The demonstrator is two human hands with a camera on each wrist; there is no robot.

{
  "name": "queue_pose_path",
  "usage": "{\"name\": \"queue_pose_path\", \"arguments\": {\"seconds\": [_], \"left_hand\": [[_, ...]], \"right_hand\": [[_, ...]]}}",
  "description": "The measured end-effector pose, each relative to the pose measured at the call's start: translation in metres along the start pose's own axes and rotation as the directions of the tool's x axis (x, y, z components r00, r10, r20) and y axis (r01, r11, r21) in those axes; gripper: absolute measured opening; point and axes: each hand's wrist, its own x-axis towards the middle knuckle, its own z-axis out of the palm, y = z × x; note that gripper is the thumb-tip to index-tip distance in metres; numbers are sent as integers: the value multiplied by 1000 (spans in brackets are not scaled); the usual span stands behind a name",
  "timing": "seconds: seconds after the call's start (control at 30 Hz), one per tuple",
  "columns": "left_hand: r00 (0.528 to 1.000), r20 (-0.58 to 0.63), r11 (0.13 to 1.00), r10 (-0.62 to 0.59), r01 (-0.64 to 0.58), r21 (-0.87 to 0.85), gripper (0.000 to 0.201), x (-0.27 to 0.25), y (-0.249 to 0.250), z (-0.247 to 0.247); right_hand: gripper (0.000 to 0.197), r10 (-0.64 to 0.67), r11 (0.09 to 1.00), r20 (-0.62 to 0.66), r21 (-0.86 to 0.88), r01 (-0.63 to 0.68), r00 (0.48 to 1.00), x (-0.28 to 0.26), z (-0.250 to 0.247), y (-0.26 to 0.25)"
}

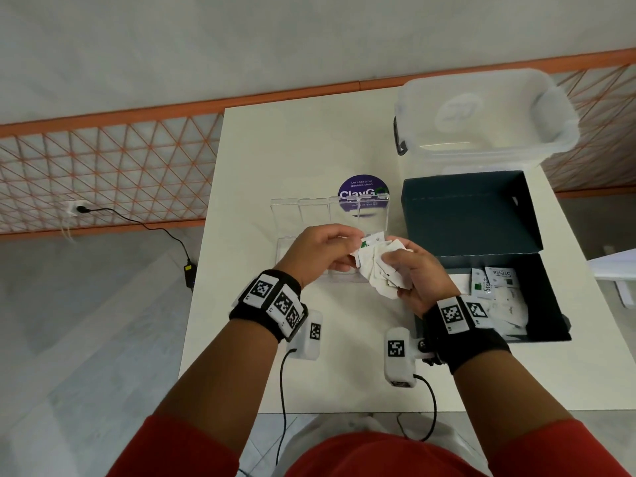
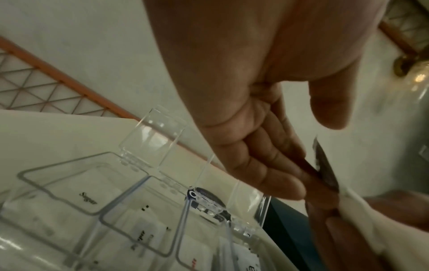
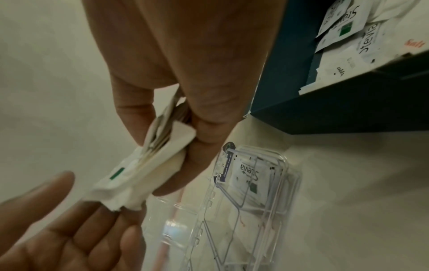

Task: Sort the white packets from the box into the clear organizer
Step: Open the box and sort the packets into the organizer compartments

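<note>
My right hand [image 1: 409, 270] [image 3: 204, 117] grips a fanned stack of white packets [image 1: 377, 266] [image 3: 153, 163] above the clear organizer [image 1: 292, 215] [image 3: 285, 165]. The top packet bears a green mark. My left hand [image 1: 327, 249] [image 2: 267, 165] reaches in from the left; its straight fingers [image 3: 76, 227] touch the stack's free end, and the thumb hovers just off it. The organizer's lids stand up, and packets marked Sugar and Stevia lie in its compartments [image 2: 90, 198]. More white packets [image 1: 499, 294] [image 3: 343, 29] lie in the dark blue box [image 1: 547, 304] [image 3: 325, 110] to the right.
The box's lid [image 1: 471, 215] stands propped up behind it. A clear lidded tub [image 1: 481, 115] sits at the back right of the white table [image 1: 275, 149]. A round purple sticker [image 1: 361, 189] lies behind the organizer. Sensor cables hang off the near edge.
</note>
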Motion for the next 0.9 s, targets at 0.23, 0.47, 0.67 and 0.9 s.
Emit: {"name": "queue_pose_path", "arguments": {"seconds": [0.23,0.47,0.67,0.9], "left_hand": [[984,-165,995,62,-49,82,21,0,-2,-2],[972,-223,994,70,-49,98,27,3,-2,-8],[947,-296,967,125,-50,251,25,14,-3,-9],[959,-238,945,153,-71,320,38,24,1,4]], "right_hand": [[25,0,1000,-13,21,0,1000,3,-1,0],[25,28,999,-34,-17,-29,999,5,-8,-1],[25,-7,999,-76,-42,4,997,2,-23,-9],[25,-40,999,-130,-18,38,991,0,-43,-14]]}}
